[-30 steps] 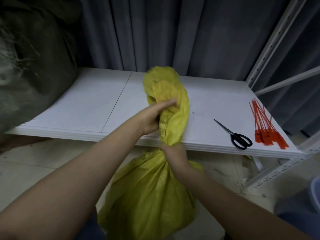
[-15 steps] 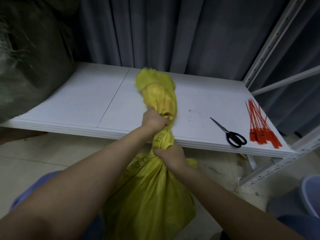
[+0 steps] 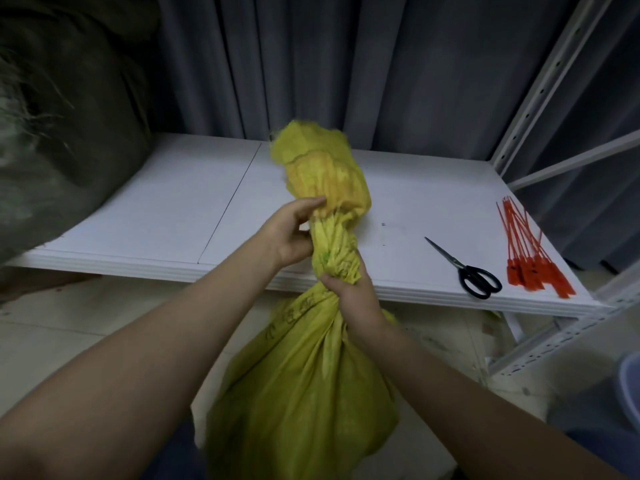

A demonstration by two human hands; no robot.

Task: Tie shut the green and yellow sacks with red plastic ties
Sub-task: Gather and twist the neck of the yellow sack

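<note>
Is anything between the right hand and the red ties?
Yes: the scissors lie on the shelf between the right hand, which grips the sack neck, and the ties.

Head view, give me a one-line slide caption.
Left hand and right hand grip the sack at its twisted neck; scissors and ties lie on the shelf.

Yellow sack [image 3: 304, 393], green sack [image 3: 69, 133], scissors [image 3: 464, 268], tie bundle [image 3: 530, 265]: one each.

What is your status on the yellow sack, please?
Left hand grips the yellow sack high on its twisted neck, right hand low. No tie on yet. Red plastic ties on the shelf, scissors beside them.
</note>
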